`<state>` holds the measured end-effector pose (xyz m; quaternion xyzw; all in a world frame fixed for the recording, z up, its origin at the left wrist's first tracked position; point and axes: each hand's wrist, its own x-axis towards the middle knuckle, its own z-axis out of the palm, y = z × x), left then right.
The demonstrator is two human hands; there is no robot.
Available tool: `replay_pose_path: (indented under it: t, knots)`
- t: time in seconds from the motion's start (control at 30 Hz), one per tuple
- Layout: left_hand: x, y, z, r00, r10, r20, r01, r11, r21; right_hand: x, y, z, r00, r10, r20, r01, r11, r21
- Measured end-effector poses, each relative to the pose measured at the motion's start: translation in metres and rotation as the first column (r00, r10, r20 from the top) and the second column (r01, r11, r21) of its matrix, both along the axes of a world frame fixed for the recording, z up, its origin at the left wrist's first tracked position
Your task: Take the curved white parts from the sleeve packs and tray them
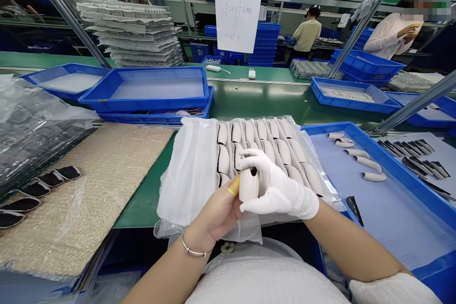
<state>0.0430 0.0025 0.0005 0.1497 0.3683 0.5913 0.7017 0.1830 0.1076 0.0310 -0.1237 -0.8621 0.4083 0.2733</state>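
Note:
My left hand point(218, 213), bare with a yellow cover on the thumb, grips a cream ribbed shell point(248, 189) from its left side. My right hand point(280, 190), in a white glove, curves around the same shell from the right, fingers over its top and thumb low. A dark opening shows at the shell's upper end. Just behind lies a tray point(335, 194) lined with white tissue point(188, 171), where rows of similar cream shells point(283, 152) rest. Part of the rows is hidden by my hands.
On the right, a blue bin point(402, 166) holds several cream shells point(366, 164) and a dark piece point(354, 210). Dark-lined shells point(23, 204) rest on bubble wrap point(92, 194) at left. Blue trays point(144, 99) and a tall tray stack point(131, 33) stand behind. A paper sign point(237, 9) hangs ahead.

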Motion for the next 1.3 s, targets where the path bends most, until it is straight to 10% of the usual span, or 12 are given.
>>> replay_pose_path:
  t: [0.53, 0.87, 1.07, 1.3]
  knots:
    - [0.001, -0.005, -0.009, 0.952, -0.056, 0.299, 0.043, 0.998, 0.050, 0.005, -0.006, -0.017, 0.971, 0.164, -0.173, -0.194, 0.966, -0.173]
    - [0.007, -0.006, -0.007, 0.974, 0.059, 0.217, -0.069, 0.997, 0.036, -0.004, -0.006, -0.012, 0.983, -0.129, -0.134, 0.092, 0.964, -0.251]
    - [0.006, -0.007, -0.009, 0.972, 0.074, 0.223, -0.067, 0.997, -0.038, -0.014, 0.009, -0.008, 0.890, -0.451, -0.066, 0.375, 0.807, -0.456]
    - [0.004, -0.008, -0.004, 0.987, 0.070, 0.143, -0.070, 0.998, -0.007, -0.009, 0.008, -0.002, 0.931, -0.359, -0.070, 0.270, 0.803, -0.531]
